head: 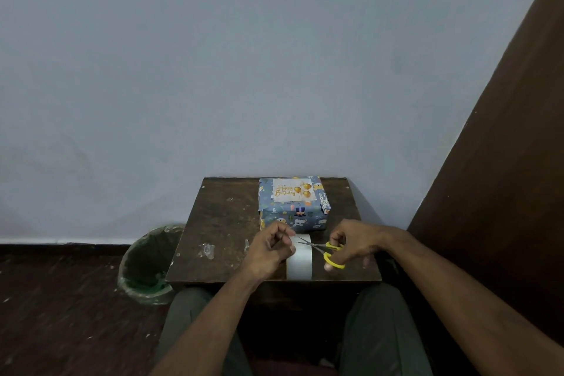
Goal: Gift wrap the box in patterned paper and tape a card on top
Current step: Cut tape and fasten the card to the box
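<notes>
Two hands at tape roll [299, 258] — left hand [271, 249] pinches pulled end, right hand [351, 243] grips scissors [323, 250], blades parted, pointing left toward strip; wrapped box [293, 203] just beyond.

Dim, flat, bluish light, no hard shadows or glare; soft, grainy detail; wide-angle bending stretches the edges.

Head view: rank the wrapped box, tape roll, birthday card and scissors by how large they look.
1. wrapped box
2. tape roll
3. and 4. unsure: birthday card and scissors look alike; the scissors lie nearer.
</notes>
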